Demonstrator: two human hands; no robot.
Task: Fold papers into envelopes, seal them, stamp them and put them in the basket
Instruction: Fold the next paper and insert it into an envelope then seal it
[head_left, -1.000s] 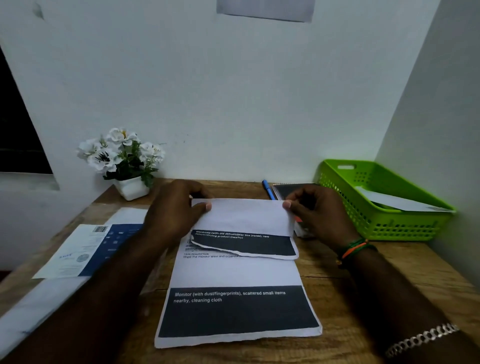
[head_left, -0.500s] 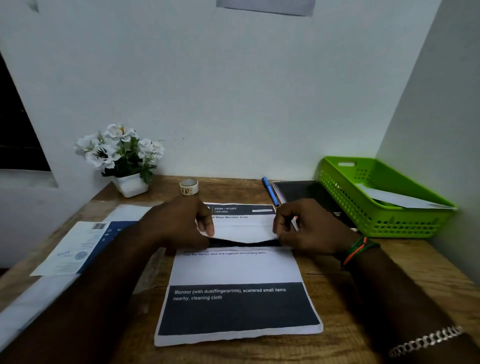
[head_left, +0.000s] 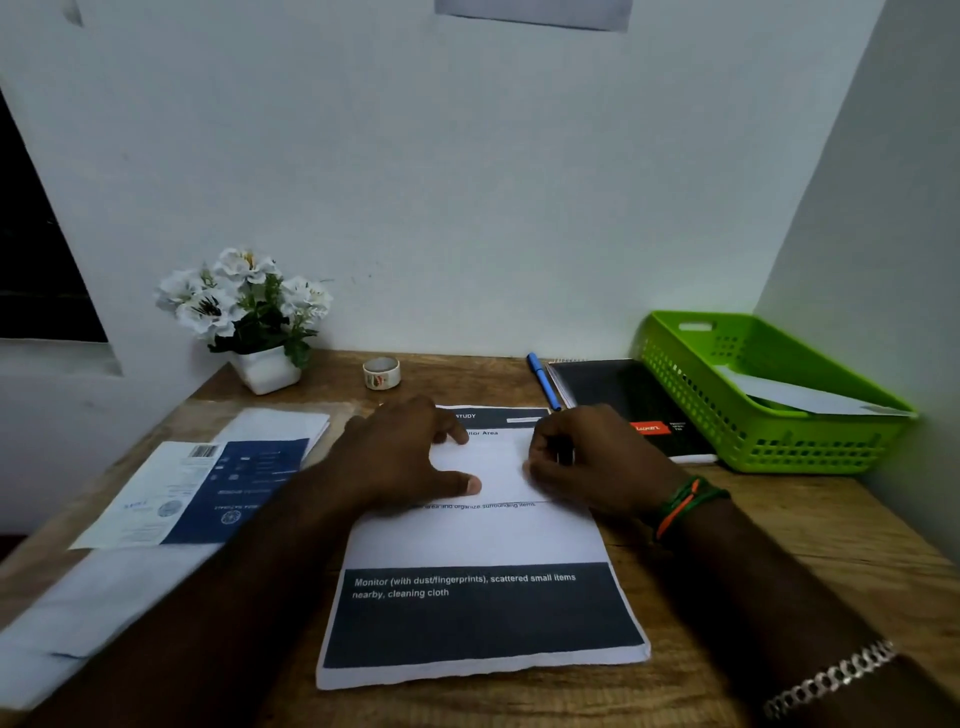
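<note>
**Both hands on the far part of a printed sheet**

A printed paper (head_left: 478, 540) lies flat on the wooden desk (head_left: 831, 545), its dark text band toward the near edge. The left hand (head_left: 410, 457) rests on the far left part of the sheet, fingers spread and fairly straight, the thumb flat on the white area; it presses the paper and grips nothing. The right hand (head_left: 597, 462) sits on the far right part of the sheet with its fingers curled inward against the paper's edge; whether they pinch the edge or only press it cannot be told. Threads of green and orange circle the right wrist, and a metal chain bracelet (head_left: 831, 680) shows nearer on that forearm.

At the far right stands the green basket (head_left: 691, 384), against the side wall, with a white envelope (head_left: 800, 397) lying in it. Just left of the basket lies a black notebook (head_left: 623, 395), and a blue pen (head_left: 543, 382) lies beside that. A roll of tape (head_left: 382, 372) stands at the far edge of the desk, well apart from the hands. A white pot of white flowers (head_left: 244, 306) stands far left. Near left, a blue-and-white leaflet (head_left: 208, 488) lies on other white sheets (head_left: 104, 597).
</note>
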